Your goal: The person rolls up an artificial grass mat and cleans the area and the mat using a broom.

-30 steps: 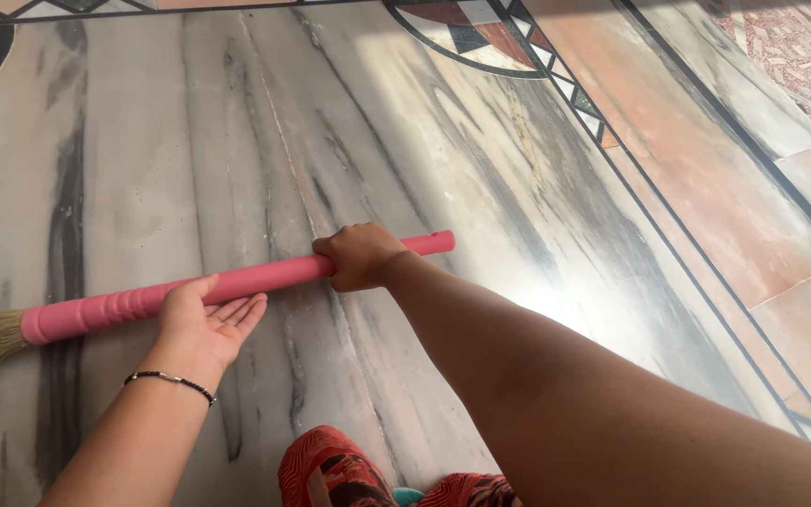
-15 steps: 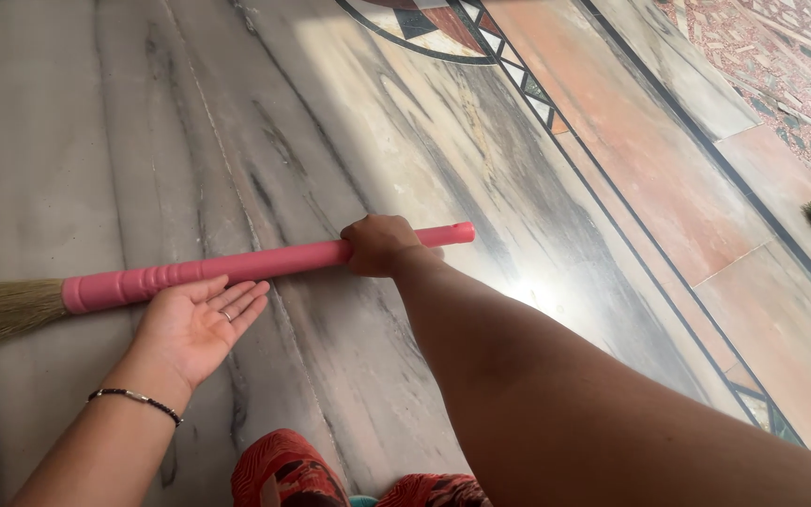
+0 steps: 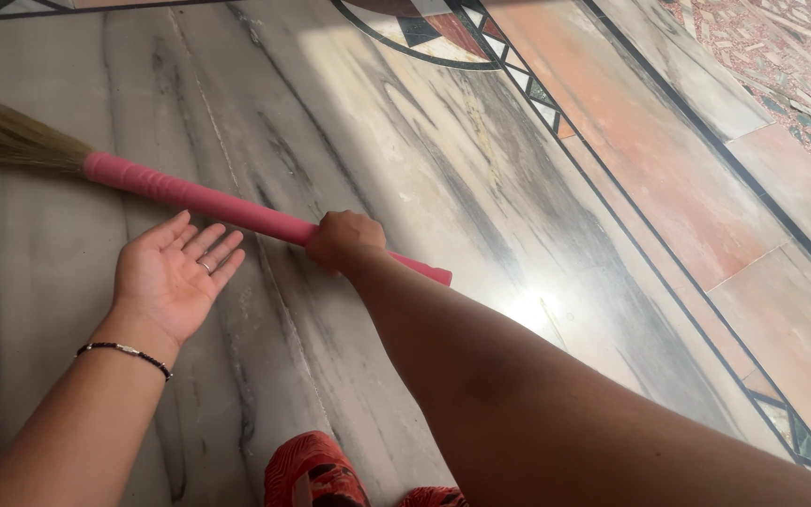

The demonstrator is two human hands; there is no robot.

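While the right hand [image 3: 343, 240] is clenched around the long pink plastic handle of a grass broom [image 3: 194, 199] near its free end, the left hand [image 3: 173, 276] lies open, palm up and fingers spread, just beside the handle and below it, holding nothing. The broom slants across the streaked grey marble floor [image 3: 443, 178], its straw-coloured bristles [image 3: 7, 139] resting at the far left, the ribbed part of the handle next to them. A beaded bracelet [image 3: 124, 352] circles the left wrist, and red patterned cloth [image 3: 316, 469] shows at the bottom edge. Sweeping appears under way; no pile of dust is visible, so how much floor is done cannot be told.
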